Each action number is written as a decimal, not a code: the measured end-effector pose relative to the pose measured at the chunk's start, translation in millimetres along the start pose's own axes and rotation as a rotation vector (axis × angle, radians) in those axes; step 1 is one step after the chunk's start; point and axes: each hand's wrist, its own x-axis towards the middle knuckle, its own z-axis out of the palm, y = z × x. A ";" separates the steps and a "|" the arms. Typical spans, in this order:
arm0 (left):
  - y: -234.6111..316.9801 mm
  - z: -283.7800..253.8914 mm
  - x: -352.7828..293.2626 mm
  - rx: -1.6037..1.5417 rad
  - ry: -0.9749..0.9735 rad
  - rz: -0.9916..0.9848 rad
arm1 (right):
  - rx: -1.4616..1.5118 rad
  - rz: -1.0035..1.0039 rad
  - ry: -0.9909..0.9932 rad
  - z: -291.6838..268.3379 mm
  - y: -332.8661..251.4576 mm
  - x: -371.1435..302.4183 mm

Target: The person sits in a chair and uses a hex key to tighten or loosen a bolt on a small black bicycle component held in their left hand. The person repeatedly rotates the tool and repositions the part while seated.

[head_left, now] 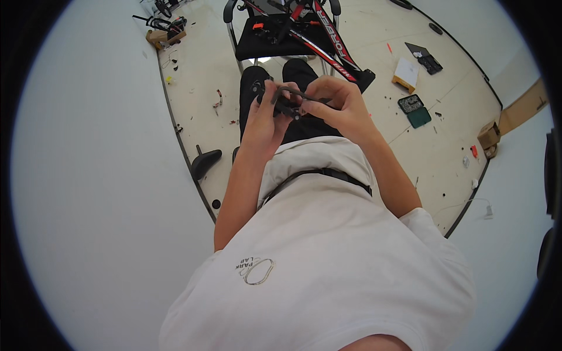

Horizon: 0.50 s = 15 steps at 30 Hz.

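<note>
Above my lap, my left hand is closed around a small black bicycle part with rounded ends. I cannot make out its exact kind, as my fingers cover much of it. My right hand pinches a dark L-shaped hex key between thumb and fingers. The key's bent end lies by the left fingers, over the black part. Whether its tip sits in a bolt is hidden. Both hands are close together, their fingertips almost meeting.
Ahead, a black chair bears a red, black and white bicycle frame. A saddle lies left by the wall. To the right on the floor are an open green case, a white-and-yellow box and a black tool case.
</note>
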 end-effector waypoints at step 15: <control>-3.5 -2.1 -2.1 0.126 -0.255 0.111 | -0.241 -0.101 0.030 5.0 -19.9 -8.6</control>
